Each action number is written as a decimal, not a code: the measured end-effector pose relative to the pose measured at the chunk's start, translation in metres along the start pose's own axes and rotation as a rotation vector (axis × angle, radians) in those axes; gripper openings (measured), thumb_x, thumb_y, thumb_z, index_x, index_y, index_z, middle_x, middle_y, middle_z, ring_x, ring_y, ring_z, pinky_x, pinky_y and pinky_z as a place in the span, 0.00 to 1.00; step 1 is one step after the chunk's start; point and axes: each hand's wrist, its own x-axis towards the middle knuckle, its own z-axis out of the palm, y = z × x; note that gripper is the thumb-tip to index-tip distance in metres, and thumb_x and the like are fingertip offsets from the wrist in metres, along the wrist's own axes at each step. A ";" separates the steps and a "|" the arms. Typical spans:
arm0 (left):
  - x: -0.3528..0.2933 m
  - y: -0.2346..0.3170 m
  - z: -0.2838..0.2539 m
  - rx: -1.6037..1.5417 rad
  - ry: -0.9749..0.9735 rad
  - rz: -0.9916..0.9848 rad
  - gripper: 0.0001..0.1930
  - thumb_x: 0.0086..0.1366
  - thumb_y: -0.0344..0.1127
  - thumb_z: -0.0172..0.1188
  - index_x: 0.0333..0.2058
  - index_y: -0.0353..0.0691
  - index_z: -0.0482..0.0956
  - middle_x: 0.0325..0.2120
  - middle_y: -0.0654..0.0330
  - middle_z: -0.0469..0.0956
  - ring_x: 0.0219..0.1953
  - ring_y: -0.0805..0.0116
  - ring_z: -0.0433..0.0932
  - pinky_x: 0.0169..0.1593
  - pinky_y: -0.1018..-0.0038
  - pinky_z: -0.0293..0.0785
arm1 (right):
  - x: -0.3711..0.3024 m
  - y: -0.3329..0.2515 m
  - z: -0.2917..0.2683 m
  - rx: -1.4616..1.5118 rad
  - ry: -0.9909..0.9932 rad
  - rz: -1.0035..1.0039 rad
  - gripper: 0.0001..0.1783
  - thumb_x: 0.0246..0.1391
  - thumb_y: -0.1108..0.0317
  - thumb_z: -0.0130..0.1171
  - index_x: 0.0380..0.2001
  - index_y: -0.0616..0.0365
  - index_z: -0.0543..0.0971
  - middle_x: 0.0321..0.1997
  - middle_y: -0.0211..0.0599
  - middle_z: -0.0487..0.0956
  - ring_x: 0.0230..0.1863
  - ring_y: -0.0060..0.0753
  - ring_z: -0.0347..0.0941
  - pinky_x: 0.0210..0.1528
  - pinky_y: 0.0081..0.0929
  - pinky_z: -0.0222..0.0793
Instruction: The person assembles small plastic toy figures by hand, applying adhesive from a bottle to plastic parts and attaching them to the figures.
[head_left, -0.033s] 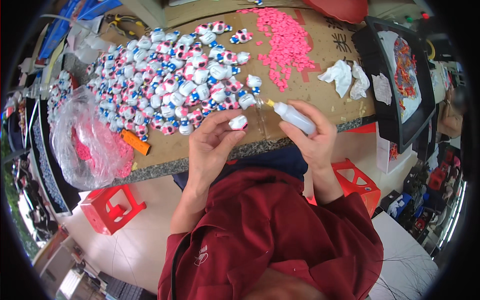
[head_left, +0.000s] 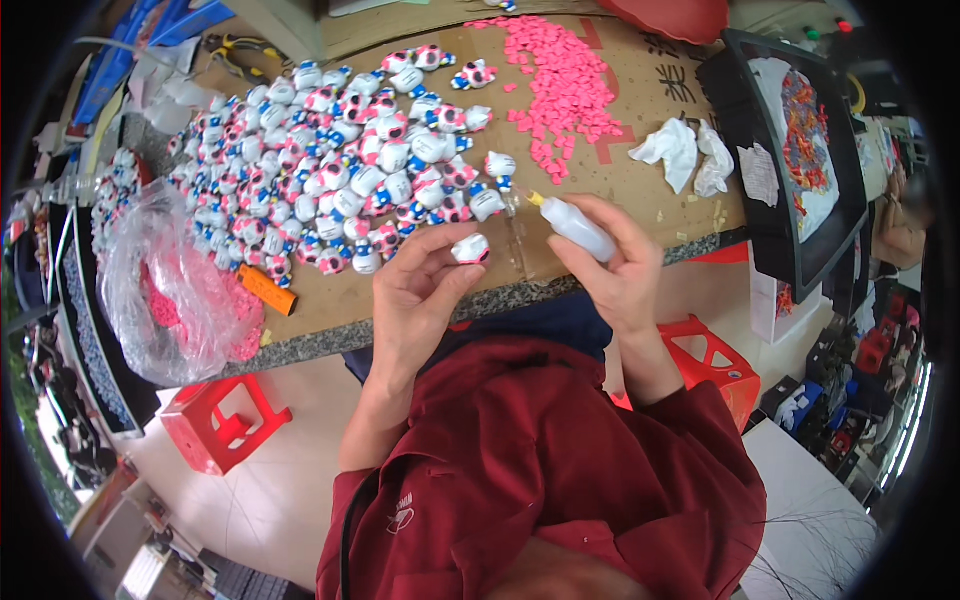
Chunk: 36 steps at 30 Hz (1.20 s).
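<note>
Between the thumb and fingers of my left hand (head_left: 422, 278) is a small white cat-like figurine head (head_left: 470, 249) with a dark and pink patch at its edge. My right hand (head_left: 622, 262) grips a translucent squeeze bottle (head_left: 578, 230), its yellow tip (head_left: 535, 199) pointing up and left, apart from the figurine. Left of and beyond my hands spreads a heap of white, pink and blue cat figurines (head_left: 345, 165). Small pink pieces (head_left: 560, 85) lie scattered on the cardboard (head_left: 640, 190) at the far middle.
An orange lighter-like piece (head_left: 267, 290) lies by the heap, beside a clear plastic bag (head_left: 150, 290) holding pink pieces. Crumpled white tissues (head_left: 668, 152) lie right of the pink pieces. A black tray (head_left: 735, 95) stands at the right. Pliers (head_left: 235, 50) rest at the far left. Red stools (head_left: 215, 420) stand below the table.
The view has shifted a little, so the table things sit slightly further left. The figurine is turned slightly in my left fingers. Both hands keep their holds.
</note>
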 end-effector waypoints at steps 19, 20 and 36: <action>-0.001 -0.003 0.004 0.044 -0.031 -0.053 0.19 0.59 0.20 0.59 0.50 0.31 0.71 0.37 0.55 0.77 0.39 0.65 0.79 0.44 0.73 0.78 | 0.041 0.018 -0.008 -0.577 0.113 -0.264 0.06 0.43 0.75 0.64 0.29 0.59 0.81 0.29 0.35 0.77 0.34 0.38 0.69 0.35 0.30 0.65; -0.001 -0.002 0.006 0.044 -0.032 -0.056 0.19 0.59 0.21 0.59 0.50 0.31 0.71 0.37 0.55 0.77 0.39 0.65 0.79 0.44 0.73 0.78 | 0.042 0.018 -0.008 -0.573 0.095 -0.257 0.07 0.43 0.74 0.64 0.30 0.58 0.81 0.28 0.35 0.77 0.33 0.37 0.69 0.34 0.29 0.65; -0.001 -0.007 0.033 -0.034 -0.114 -0.159 0.18 0.58 0.18 0.58 0.48 0.32 0.71 0.37 0.57 0.78 0.38 0.74 0.77 0.43 0.78 0.76 | -0.012 -0.007 -0.020 0.277 -0.134 0.134 0.07 0.50 0.76 0.61 0.35 0.62 0.82 0.32 0.31 0.79 0.35 0.19 0.72 0.36 0.16 0.68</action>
